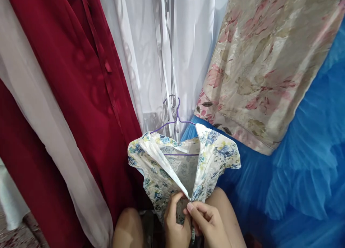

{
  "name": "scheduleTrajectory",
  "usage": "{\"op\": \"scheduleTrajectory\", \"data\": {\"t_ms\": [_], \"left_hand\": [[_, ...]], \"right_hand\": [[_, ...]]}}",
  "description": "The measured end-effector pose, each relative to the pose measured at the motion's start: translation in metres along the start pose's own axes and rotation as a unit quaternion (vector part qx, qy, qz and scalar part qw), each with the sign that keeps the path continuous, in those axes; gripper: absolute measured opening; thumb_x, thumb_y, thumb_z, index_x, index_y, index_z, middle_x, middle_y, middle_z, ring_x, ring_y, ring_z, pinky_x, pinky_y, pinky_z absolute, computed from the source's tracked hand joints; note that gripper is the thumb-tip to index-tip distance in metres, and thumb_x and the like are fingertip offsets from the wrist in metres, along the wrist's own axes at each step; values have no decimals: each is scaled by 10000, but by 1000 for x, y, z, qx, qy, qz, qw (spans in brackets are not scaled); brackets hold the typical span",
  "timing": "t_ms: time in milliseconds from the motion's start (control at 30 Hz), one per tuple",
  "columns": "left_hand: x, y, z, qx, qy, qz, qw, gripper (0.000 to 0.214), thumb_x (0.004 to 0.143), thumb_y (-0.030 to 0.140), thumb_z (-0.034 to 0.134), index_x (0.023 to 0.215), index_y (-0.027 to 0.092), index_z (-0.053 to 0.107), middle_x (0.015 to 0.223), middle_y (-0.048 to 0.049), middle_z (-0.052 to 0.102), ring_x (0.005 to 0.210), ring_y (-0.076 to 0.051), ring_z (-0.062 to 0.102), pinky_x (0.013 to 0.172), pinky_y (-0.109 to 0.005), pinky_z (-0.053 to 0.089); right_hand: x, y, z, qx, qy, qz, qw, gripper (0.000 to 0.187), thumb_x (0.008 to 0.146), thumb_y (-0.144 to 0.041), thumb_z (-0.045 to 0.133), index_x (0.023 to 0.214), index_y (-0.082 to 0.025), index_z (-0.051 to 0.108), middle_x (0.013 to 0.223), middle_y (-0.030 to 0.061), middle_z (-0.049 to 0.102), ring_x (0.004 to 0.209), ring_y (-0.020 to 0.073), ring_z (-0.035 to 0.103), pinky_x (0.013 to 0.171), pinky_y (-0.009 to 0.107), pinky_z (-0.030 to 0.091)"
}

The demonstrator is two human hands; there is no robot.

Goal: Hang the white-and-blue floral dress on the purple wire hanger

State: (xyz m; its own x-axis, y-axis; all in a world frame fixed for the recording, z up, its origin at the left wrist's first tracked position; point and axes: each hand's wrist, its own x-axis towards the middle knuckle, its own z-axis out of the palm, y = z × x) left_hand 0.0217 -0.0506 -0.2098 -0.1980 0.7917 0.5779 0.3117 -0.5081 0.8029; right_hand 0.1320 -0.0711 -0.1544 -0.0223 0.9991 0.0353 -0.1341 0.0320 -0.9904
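A small white dress with a blue and yellow flower print hangs on a purple wire hanger, its back opening spread apart. My left hand is closed on the fabric just below the opening. My right hand pinches the zipper pull at the bottom of the opening, thumb on top. Both hands sit at the lower middle of the view, touching each other.
A dark red garment and sheer white fabric hang at the left. White lace gowns hang behind the hanger. A beige pink-flowered dress and blue tulle fill the right.
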Motion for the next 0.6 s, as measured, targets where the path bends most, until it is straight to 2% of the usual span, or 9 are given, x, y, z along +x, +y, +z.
{"op": "scheduleTrajectory", "data": {"t_ms": [133, 367, 500, 600], "left_hand": [[0, 3, 3, -1, -24, -18, 1000, 163, 901, 297, 604, 1006, 205, 687, 875, -60, 749, 771, -205, 716, 707, -272, 578], [7, 19, 10, -1, -57, -8, 998, 184, 914, 316, 579, 774, 198, 598, 650, 4, 615, 608, -144, 606, 601, -210, 495], [8, 19, 14, -12, -86, -15, 996, 137, 909, 261, 556, 791, 204, 595, 672, -11, 627, 633, -155, 617, 643, -234, 494], [7, 15, 19, -20, -68, -8, 997, 100, 858, 218, 568, 758, 209, 574, 670, -16, 612, 639, -165, 602, 649, -250, 488]], "right_hand": [[0, 1, 1, 2, -11, 19, 1000, 581, 774, -717, 640, 625, -157, 608, 441, -37, 412, 408, 88, 346, 448, 231, 240], [1, -5, -1, 5, 17, 11, 1000, 580, 798, -707, 622, 599, -163, 587, 421, -20, 446, 406, 101, 376, 452, 233, 269], [17, -26, -4, -19, 31, -17, 999, 528, 826, -664, 625, 708, -152, 670, 417, -26, 470, 396, 108, 379, 449, 242, 284], [41, -52, -5, -36, 26, -27, 999, 494, 822, -634, 647, 788, -146, 717, 391, -30, 490, 373, 110, 380, 437, 241, 281]]}}
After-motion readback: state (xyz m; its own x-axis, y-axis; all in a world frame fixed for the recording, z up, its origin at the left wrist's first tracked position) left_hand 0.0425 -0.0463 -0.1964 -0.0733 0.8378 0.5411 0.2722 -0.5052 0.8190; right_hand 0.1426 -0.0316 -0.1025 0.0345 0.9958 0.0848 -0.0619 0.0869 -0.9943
